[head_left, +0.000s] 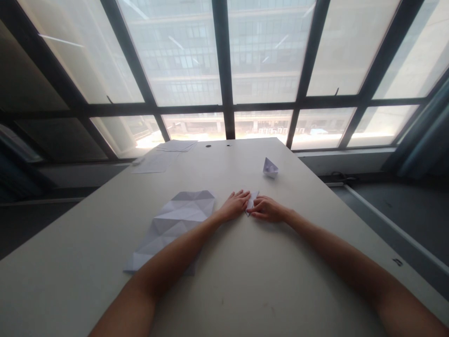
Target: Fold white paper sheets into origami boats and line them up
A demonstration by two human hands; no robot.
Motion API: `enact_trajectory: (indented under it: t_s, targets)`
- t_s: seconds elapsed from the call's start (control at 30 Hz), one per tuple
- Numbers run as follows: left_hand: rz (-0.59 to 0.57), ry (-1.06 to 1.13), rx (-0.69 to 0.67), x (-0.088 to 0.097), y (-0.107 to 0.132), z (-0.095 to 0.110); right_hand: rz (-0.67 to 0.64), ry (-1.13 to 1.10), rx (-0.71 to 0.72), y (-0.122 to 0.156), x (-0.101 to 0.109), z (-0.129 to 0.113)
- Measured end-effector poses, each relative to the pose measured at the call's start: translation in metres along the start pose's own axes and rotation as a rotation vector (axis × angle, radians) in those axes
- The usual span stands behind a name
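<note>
A small folded piece of white paper (251, 201) lies on the pale table (245, 281) between my two hands. My left hand (234, 205) rests on the table with its fingers stretched out flat, the tips pressing the paper's left edge. My right hand (267, 208) has its fingers curled and pressed together on the paper's right side. Most of the paper is hidden under the fingers.
A large creased white sheet (175, 224) lies left of my left forearm. A folded paper boat (270, 168) stands farther back on the right. Flat paper sheets (164, 157) lie at the table's far left corner. Large windows (224, 70) rise behind the table.
</note>
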State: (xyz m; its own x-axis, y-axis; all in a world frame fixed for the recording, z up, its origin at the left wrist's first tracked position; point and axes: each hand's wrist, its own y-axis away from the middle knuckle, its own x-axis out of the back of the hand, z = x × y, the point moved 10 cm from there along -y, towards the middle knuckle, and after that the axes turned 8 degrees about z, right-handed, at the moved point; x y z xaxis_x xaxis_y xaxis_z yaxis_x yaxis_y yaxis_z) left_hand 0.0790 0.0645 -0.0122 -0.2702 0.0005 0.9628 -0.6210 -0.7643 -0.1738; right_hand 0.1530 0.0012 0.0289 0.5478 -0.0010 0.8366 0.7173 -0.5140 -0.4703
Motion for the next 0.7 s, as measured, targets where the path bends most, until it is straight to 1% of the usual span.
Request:
enact_trajectory:
  t_s: [0.17,0.47,0.57,0.7]
  targets:
    - [-0.003,0.006,0.003,0.000,0.000,0.000,-0.023,-0.004,0.038,0.000,0.000,-0.006]
    - [-0.002,-0.013,0.001,-0.001,0.000,-0.001,-0.039,0.086,0.085,-0.001,0.000,-0.018]
    - [-0.007,-0.005,0.001,0.000,-0.001,0.000,-0.030,0.108,0.059,-0.001,0.001,-0.014]
    - [-0.023,-0.021,-0.013,0.000,0.000,0.002,0.011,0.152,-0.035,0.001,0.006,0.004]
